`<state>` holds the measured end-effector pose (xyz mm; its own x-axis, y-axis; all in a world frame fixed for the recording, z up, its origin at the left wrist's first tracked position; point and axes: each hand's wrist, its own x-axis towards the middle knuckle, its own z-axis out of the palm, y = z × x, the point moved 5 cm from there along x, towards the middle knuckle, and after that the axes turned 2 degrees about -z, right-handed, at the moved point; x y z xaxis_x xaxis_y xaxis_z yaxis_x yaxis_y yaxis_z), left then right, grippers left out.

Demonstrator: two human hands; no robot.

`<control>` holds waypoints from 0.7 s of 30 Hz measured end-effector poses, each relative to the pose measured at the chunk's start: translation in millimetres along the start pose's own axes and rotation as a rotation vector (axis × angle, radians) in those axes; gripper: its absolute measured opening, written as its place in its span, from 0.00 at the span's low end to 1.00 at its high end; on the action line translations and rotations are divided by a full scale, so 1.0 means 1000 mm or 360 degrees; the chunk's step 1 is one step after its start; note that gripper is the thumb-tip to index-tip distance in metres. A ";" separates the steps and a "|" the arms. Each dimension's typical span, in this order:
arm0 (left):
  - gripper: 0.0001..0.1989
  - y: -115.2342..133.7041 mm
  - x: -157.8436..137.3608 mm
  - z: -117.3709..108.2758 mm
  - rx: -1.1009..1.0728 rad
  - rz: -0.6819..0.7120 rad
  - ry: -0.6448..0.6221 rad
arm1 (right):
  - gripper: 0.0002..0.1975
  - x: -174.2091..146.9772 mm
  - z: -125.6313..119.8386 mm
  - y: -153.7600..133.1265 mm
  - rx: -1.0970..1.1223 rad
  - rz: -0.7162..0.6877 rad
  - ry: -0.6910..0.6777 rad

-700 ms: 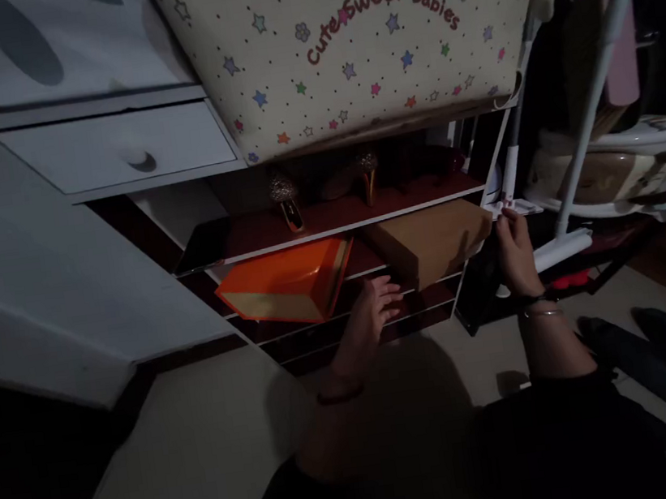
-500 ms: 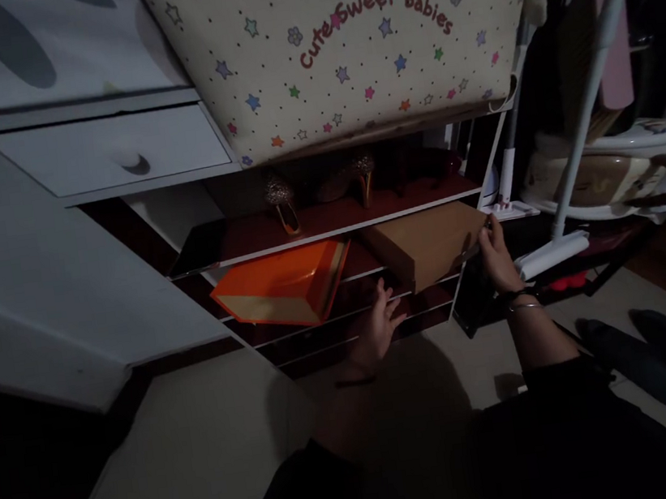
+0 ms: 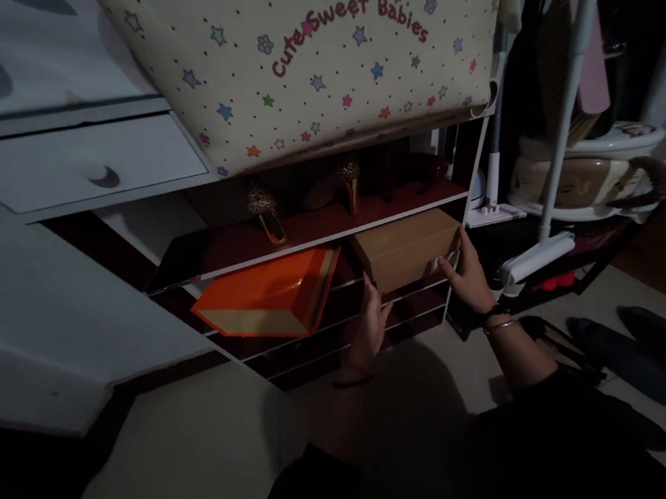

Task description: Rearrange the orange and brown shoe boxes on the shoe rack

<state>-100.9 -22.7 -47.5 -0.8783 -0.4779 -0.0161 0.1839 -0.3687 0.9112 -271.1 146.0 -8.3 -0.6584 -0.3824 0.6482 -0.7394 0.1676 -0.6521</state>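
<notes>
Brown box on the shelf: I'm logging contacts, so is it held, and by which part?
Yes: left hand at the brown box's lower left corner, right hand at its lower right corner.

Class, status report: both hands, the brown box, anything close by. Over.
Left hand at the brown box front-left corner. Right hand on its front-right corner. Box on the shelf's lower level, orange box alongside.

Dim home storage corner: white shelved shoe rack [image 3: 331, 237] with glittery high-heeled shoes [image 3: 266, 209], cream star-printed "Cute Sweet Babies" fabric bin [image 3: 312, 47], white drawer [image 3: 76, 164], dark slippers on tiled floor [image 3: 647, 355].
</notes>
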 end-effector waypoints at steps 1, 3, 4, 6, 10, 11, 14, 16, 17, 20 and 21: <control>0.36 -0.002 0.003 0.001 0.0000 0.0003 0.0011 | 0.47 0.002 0.001 0.003 0.0015 0.0006 -0.0015; 0.35 -0.006 0.009 0.000 0.0001 0.0012 0.0028 | 0.48 0.004 0.005 0.010 0.0024 0.0010 -0.0059; 0.35 -0.009 0.011 0.000 -0.0001 0.0015 0.0036 | 0.48 0.005 0.007 0.013 0.0018 0.0003 -0.0080; 0.35 -0.013 0.015 -0.002 0.0005 0.0018 0.0037 | 0.49 0.005 0.009 0.017 -0.0016 -0.0030 -0.0106; 0.34 -0.014 0.015 -0.003 0.0048 0.0018 0.0061 | 0.50 0.004 0.012 0.019 -0.0086 -0.0066 -0.0093; 0.34 -0.013 0.014 -0.002 0.0058 0.0013 0.0060 | 0.50 0.003 0.013 0.019 -0.0097 -0.0057 -0.0091; 0.35 -0.011 0.007 0.000 0.0073 -0.0024 0.0038 | 0.51 0.002 0.015 0.017 -0.0125 -0.0022 -0.0070; 0.38 -0.008 -0.002 0.000 0.0112 -0.0064 0.0060 | 0.51 0.000 0.017 0.016 -0.0147 -0.0017 -0.0046; 0.40 -0.005 -0.008 0.000 0.0165 -0.0049 0.0098 | 0.51 0.000 0.018 0.015 -0.0164 -0.0019 -0.0036; 0.37 0.026 -0.036 -0.004 0.0497 0.0335 0.0264 | 0.52 -0.001 0.013 0.010 -0.0273 -0.0033 0.0038; 0.33 0.043 -0.048 -0.006 0.0644 0.0570 0.0339 | 0.52 -0.001 0.009 0.004 -0.0321 -0.0053 0.0094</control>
<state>-47.7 -20.5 -9.7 -0.6766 -0.6819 0.2778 0.2330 0.1597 0.9593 -272.0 138.9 -15.1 -0.6360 -0.3381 0.6937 -0.7701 0.3365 -0.5420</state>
